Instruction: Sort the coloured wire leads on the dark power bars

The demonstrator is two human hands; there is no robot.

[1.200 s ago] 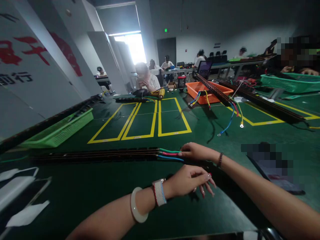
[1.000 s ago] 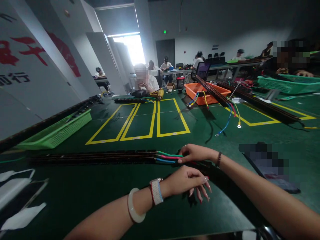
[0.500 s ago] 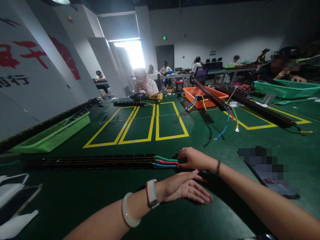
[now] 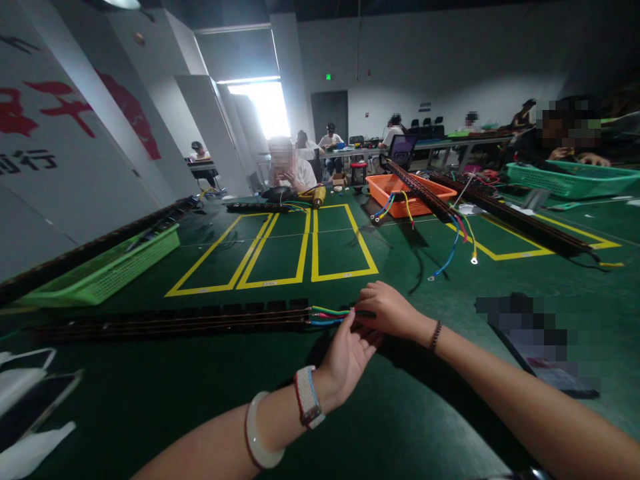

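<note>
A long dark strip [image 4: 210, 320] lies across the green table, with thin copper-coloured lines running along it. From its right end come green, red and blue wires [image 4: 327, 320]. My right hand [image 4: 393, 310] is closed around the far end of these wires, knuckles up. My left hand [image 4: 347, 353] is turned palm up just below it. Its thumb presses at the wires, while its other fingers curl beneath my right hand. A short dark piece shows between the hands; I cannot make out what it is. The wire ends are hidden.
A phone-like dark slab [image 4: 545, 353] lies to the right. Ahead are yellow tape frames [image 4: 345, 275], an orange basket [image 4: 380, 190] with strips across it, and a yellow heat-gun-like tool [image 4: 319, 195]. A green basket [image 4: 110, 277] stands left. Several people sit beyond.
My left hand has risen from the table and closed in at the wires beside my right hand. The right hand has lifted slightly, and the strip's right end has tilted or shifted up.
</note>
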